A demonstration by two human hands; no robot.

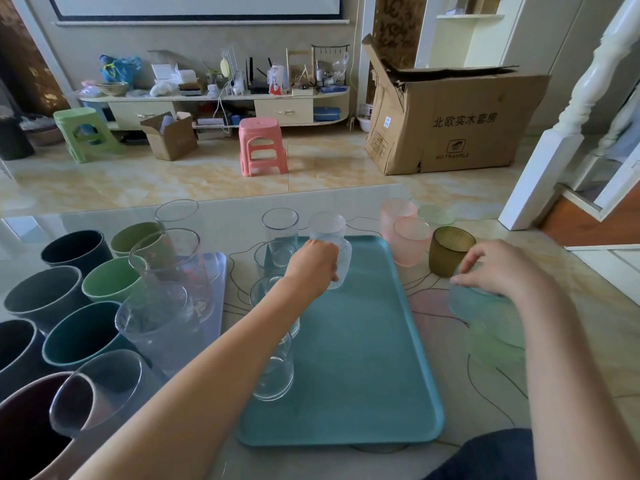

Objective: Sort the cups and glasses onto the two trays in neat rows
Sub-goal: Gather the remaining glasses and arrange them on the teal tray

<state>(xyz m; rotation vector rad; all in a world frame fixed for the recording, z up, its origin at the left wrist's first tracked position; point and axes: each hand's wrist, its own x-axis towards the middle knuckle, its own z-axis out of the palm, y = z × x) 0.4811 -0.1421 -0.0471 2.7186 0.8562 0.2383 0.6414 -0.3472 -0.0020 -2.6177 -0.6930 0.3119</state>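
A glossy surface [346, 202] stood before a tiled floor with a pink stool [263, 147] and a large cardboard box [450, 123]. The left hand [313, 263] curled around a frosted textured glass [341, 261], holding it over the far end of the teal tray [363, 358]. The right hand [498, 268] pinched the rim of a pale blue cup [467, 303] beside the tray's right edge, near an amber glass [450, 251] and pink cups [410, 240]. Clear glasses [273, 368] lined the tray's left side. Dark and green cups [83, 336] crowded the lavender tray [214, 289] at left.
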